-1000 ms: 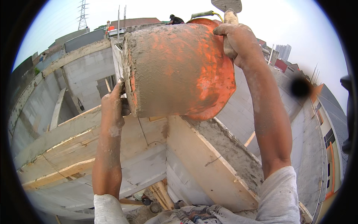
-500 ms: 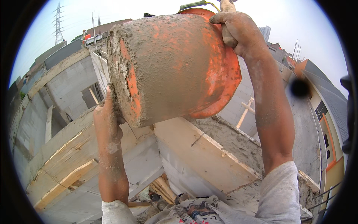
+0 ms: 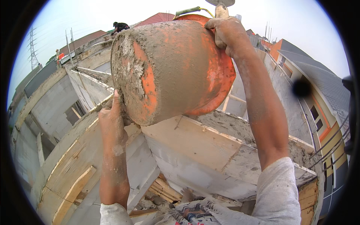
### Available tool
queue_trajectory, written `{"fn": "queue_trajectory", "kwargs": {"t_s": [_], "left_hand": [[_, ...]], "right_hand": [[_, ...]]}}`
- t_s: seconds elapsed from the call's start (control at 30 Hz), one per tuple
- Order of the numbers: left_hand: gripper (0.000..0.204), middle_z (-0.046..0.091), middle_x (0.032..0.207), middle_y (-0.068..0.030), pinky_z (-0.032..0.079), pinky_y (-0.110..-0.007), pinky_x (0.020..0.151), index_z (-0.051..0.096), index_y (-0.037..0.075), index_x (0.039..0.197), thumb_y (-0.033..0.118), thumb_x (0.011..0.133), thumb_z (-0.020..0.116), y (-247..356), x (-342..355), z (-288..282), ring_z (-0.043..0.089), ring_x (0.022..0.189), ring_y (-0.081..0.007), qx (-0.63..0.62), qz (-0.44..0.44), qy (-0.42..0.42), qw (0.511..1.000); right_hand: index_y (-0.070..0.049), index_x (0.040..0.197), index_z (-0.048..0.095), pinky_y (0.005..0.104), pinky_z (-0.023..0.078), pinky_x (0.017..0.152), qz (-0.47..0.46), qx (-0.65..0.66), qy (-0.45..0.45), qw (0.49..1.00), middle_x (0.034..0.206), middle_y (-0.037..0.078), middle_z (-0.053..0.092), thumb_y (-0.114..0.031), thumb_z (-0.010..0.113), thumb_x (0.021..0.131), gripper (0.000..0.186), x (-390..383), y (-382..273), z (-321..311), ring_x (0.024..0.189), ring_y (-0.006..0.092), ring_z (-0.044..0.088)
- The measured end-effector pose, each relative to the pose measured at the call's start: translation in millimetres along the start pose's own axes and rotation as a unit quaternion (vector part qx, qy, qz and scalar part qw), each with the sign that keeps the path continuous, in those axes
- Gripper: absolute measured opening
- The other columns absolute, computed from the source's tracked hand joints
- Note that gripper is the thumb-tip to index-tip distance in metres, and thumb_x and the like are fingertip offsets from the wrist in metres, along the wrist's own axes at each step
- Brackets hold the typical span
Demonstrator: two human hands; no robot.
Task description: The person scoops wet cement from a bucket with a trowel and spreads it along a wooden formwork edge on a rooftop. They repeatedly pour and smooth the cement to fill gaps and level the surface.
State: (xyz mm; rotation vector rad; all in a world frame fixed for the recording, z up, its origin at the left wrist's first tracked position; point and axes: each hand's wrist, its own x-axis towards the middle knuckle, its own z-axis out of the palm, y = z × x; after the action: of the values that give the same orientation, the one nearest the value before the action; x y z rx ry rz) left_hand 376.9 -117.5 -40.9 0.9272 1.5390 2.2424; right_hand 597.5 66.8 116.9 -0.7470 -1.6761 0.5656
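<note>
An orange bucket (image 3: 176,71), thickly coated in wet grey mortar, is held up tipped on its side. Its caked base faces left and toward me, its flared rim points right, and its inside is hidden. My left hand (image 3: 114,116) supports the base's lower edge, one digit standing up against it and the other fingers partly hidden underneath. At the rim, my right hand (image 3: 228,35) is closed around the wooden handle of a trowel (image 3: 221,11) and rests against the bucket. Only part of the trowel's grey metal end shows. The bucket's handle (image 3: 188,11) with its green grip lies above the rim.
Below the bucket, wooden formwork boards (image 3: 191,138) edge a wall top with wet concrete (image 3: 225,122). A timber brace (image 3: 75,193) slants at lower left. Thin bars (image 3: 332,150) jut out at right. Another person (image 3: 120,27) bends over at the far left wall.
The view has swung toward the right. The bucket has turned so more of its base shows, with both hands still on it. The person in the distance now shows more fully.
</note>
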Motion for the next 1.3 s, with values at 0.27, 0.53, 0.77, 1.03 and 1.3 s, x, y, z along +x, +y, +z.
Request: {"fn": "queue_trajectory", "kwargs": {"t_s": [0.27, 0.53, 0.77, 1.03, 1.3], "left_hand": [[0.048, 0.057, 0.059, -0.0033, 0.036, -0.023, 0.039, 0.064, 0.0, 0.076, 0.044, 0.094, 0.067, 7.3, -23.6, 14.9, 0.047, 0.043, -0.0078, -0.027, -0.001, -0.066, 0.997], [0.042, 0.06, 0.064, -0.0051, 0.041, -0.023, 0.044, 0.063, -0.001, 0.082, 0.039, 0.096, 0.065, 18.1, -60.4, 37.6, 0.054, 0.048, -0.0101, -0.085, -0.026, -0.17, 0.981], [0.043, 0.061, 0.066, -0.0068, 0.04, -0.022, 0.044, 0.06, -0.004, 0.096, 0.038, 0.096, 0.066, 15.5, -94.8, 62.9, 0.057, 0.05, -0.0105, -0.111, -0.055, -0.247, 0.961], [0.046, 0.061, 0.066, -0.0071, 0.042, -0.021, 0.045, 0.057, -0.005, 0.099, 0.039, 0.094, 0.069, 29.6, -115.1, 97.7, 0.057, 0.049, -0.0109, -0.116, -0.018, -0.307, 0.945], [0.043, 0.061, 0.067, -0.0077, 0.043, -0.022, 0.045, 0.055, -0.005, 0.099, 0.035, 0.095, 0.067, 39.0, -144.3, 121.6, 0.059, 0.05, -0.0114, -0.133, -0.007, -0.35, 0.927]], "right_hand": [[0.014, 0.109, 0.061, 0.0301, 0.06, 0.055, -0.025, -0.13, -0.019, 0.991, 0.086, 0.021, 0.066, -0.016, 0.064, 0.087, 0.037, 2.9, -2.5, -46.4, 0.06, 0.0185, 0.066], [0.008, 0.081, 0.066, 0.027, 0.025, 0.033, 0.017, -0.024, 0.116, 0.993, 0.055, 0.002, 0.051, -0.009, 0.064, 0.085, 0.018, -38.5, -21.2, -96.1, 0.038, 0.0064, 0.039], [0.01, 0.087, 0.065, 0.0252, 0.028, 0.032, 0.056, -0.099, 0.152, 0.982, 0.056, 0.004, 0.054, -0.009, 0.066, 0.084, 0.019, -69.4, -33.1, -142.6, 0.038, 0.0067, 0.042], [0.01, 0.091, 0.064, 0.0262, 0.032, 0.033, 0.085, -0.06, 0.261, 0.96, 0.065, 0.006, 0.057, -0.012, 0.07, 0.082, 0.025, -97.5, -14.1, -205.2, 0.04, 0.0086, 0.046], [0.008, 0.099, 0.066, 0.0299, 0.042, 0.036, 0.102, -0.152, 0.281, 0.942, 0.068, 0.008, 0.062, -0.015, 0.066, 0.086, 0.026, -108.1, -19.5, -250.7, 0.046, 0.0114, 0.054]]}}
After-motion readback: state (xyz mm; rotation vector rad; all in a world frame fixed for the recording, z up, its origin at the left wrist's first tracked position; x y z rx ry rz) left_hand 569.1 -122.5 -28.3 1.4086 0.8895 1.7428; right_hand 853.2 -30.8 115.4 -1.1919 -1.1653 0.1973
